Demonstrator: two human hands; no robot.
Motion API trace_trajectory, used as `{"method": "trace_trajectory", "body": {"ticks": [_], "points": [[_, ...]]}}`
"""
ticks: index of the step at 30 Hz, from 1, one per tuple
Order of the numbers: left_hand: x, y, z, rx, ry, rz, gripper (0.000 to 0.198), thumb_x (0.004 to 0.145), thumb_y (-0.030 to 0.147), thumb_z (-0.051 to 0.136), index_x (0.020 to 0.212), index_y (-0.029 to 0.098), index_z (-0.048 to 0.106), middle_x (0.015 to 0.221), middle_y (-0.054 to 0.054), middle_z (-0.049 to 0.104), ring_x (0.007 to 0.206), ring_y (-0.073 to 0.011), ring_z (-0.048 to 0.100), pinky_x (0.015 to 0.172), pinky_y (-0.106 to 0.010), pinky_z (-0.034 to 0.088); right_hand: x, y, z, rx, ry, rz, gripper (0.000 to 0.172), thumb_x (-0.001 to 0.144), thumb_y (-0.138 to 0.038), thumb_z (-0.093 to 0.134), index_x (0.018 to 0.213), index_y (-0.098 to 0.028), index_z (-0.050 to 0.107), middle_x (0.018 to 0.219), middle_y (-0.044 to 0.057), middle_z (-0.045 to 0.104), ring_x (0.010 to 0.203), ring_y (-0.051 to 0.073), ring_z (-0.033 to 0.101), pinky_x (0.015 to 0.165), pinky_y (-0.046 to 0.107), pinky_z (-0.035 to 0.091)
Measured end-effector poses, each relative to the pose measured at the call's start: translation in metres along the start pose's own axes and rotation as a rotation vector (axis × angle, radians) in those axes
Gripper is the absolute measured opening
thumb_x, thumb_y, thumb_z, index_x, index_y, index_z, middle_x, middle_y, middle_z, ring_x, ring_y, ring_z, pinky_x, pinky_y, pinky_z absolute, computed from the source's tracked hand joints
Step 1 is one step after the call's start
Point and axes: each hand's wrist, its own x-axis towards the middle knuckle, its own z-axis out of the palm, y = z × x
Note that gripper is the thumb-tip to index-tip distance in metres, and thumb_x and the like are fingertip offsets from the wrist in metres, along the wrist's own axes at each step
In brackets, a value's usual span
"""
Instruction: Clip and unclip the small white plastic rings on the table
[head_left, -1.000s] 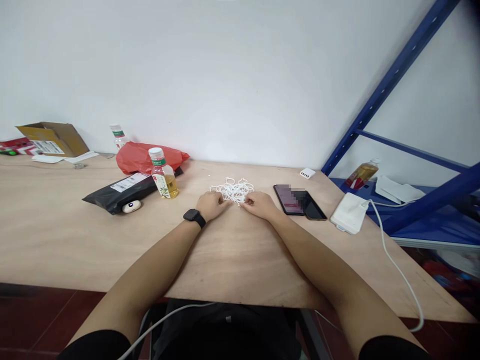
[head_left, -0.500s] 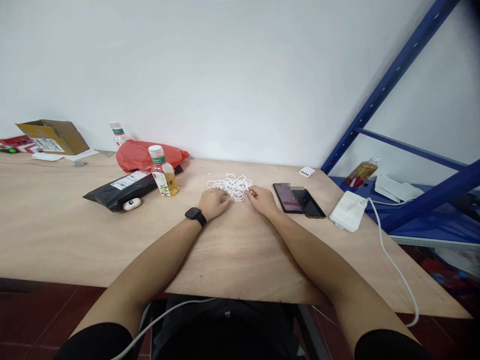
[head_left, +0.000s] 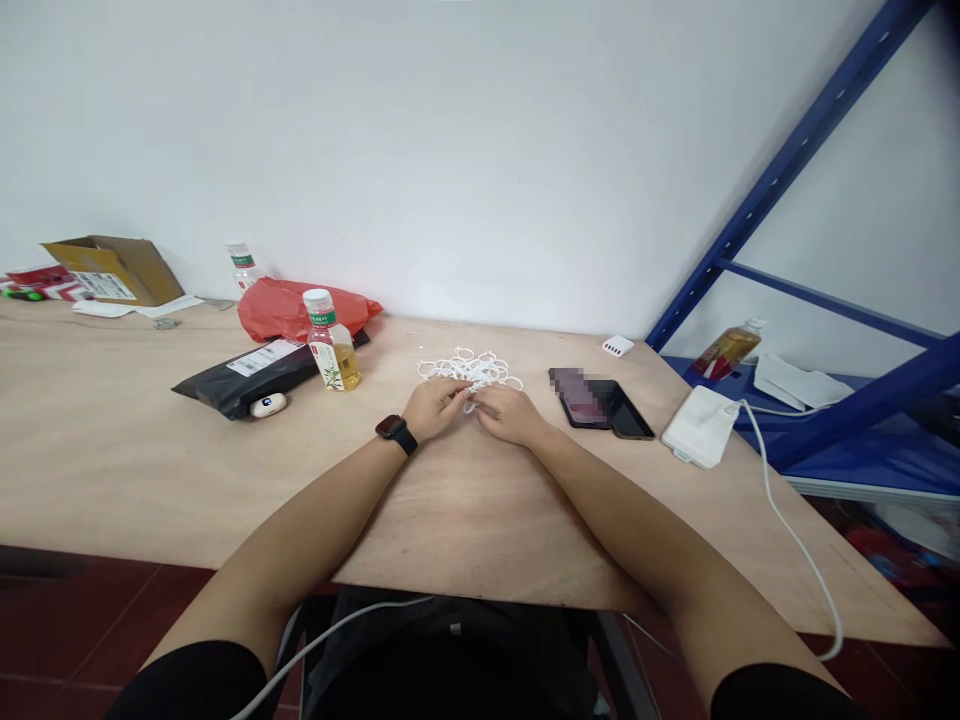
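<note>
We rest both forearms on the wooden table (head_left: 480, 530), our hands nearly meeting in front of us. Our left hand (head_left: 437, 407), its wrist wearing a black smartwatch (head_left: 391, 428), lies with fingers bent and the thumb pointing toward our right hand (head_left: 508, 413), whose fingers curl inward to meet it. Just beyond our fingertips, and touching them, spreads a tangled pile of white loops (head_left: 466, 366). One small white loop (head_left: 470, 407) shows in the narrow gap between our hands; we cannot tell whether either hand grips it, since our fingers hide the contact.

To the left of our left hand stands a plastic drink bottle (head_left: 334, 350), upright and partly filled with yellow liquid. Farther left of that hand we have a black mailing bag (head_left: 232, 388) with a white label, and a pale earbud case (head_left: 268, 404) against its near side. Behind the bottle, beyond our left hand, sits a red plastic bag (head_left: 277, 312).

To the right of our right hand, two smartphones (head_left: 630, 412) lie side by side, and farther right we see a white power bank (head_left: 701, 427) with a white cable (head_left: 784, 520) attached.
</note>
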Motion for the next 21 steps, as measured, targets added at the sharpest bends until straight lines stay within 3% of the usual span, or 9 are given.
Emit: {"method": "trace_trajectory", "body": {"ticks": [8, 16, 21], "points": [[-0.0006, 0.0026, 0.003, 0.006, -0.053, 0.077, 0.025, 0.089, 0.033, 0.06, 0.108, 0.02, 0.068, 0.094, -0.005, 0.073, 0.086, -0.0167, 0.065, 0.086, -0.033, 0.05, -0.0033, 0.0059, -0.0039, 0.034, 0.038, 0.115, 0.02, 0.089, -0.019, 0.05, 0.092, -0.023, 0.069, 0.099, 0.004, 0.073, 0.093, 0.019, 0.066, 0.086, 0.031, 0.048], [-0.0007, 0.0036, 0.0027, 0.032, -0.067, 0.057, 0.023, 0.091, 0.035, 0.057, 0.102, 0.021, 0.07, 0.091, -0.006, 0.072, 0.084, -0.0169, 0.064, 0.084, -0.033, 0.05, -0.0029, 0.0029, -0.0024, -0.009, -0.016, 0.079, 0.02, 0.088, -0.018, 0.05, 0.088, -0.023, 0.07, 0.089, 0.004, 0.073, 0.089, 0.019, 0.067, 0.081, 0.03, 0.05], [-0.0008, 0.0023, 0.0045, 0.051, -0.025, 0.064, 0.022, 0.093, 0.033, 0.053, 0.099, 0.019, 0.07, 0.089, -0.006, 0.072, 0.084, -0.0167, 0.065, 0.083, -0.033, 0.051, -0.0029, 0.0028, -0.0015, 0.045, 0.127, 0.079, 0.017, 0.09, -0.024, 0.053, 0.096, -0.023, 0.069, 0.114, 0.006, 0.07, 0.106, 0.02, 0.065, 0.094, 0.035, 0.051]]}}
